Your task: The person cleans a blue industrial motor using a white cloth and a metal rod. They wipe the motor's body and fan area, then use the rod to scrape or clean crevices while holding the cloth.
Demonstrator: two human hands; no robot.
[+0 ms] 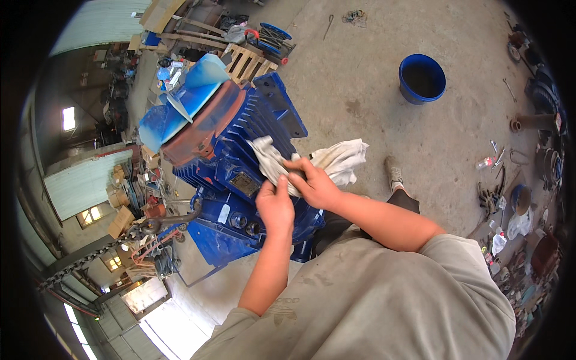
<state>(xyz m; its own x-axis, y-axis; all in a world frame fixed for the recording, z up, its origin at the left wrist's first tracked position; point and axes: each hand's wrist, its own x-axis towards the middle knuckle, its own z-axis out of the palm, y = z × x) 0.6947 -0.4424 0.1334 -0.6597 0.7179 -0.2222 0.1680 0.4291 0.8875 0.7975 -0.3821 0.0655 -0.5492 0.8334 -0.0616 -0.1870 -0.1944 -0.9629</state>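
A crumpled off-white cloth (pixel 341 161) is bunched between my two hands, over the side of a large blue electric motor (pixel 231 147). My left hand (pixel 276 209) pinches its lower edge between thumb and fingers. Closed on the middle of the cloth is my right hand (pixel 315 186), with the loose end spreading out beyond it to the right. The motor has cooling fins, a small metal nameplate (pixel 243 183) and a rust-red end. On that end sits a blue-and-white fan (pixel 180 108). Parts of the motor beneath the cloth are hidden.
A hook (pixel 153 225) on a heavy chain (pixel 90 262) reaches the motor from the left. A blue bucket (pixel 422 78) with dark contents stands on the concrete floor. Behind the motor lies a wooden pallet (pixel 247 63). Tools and scattered parts line the right side.
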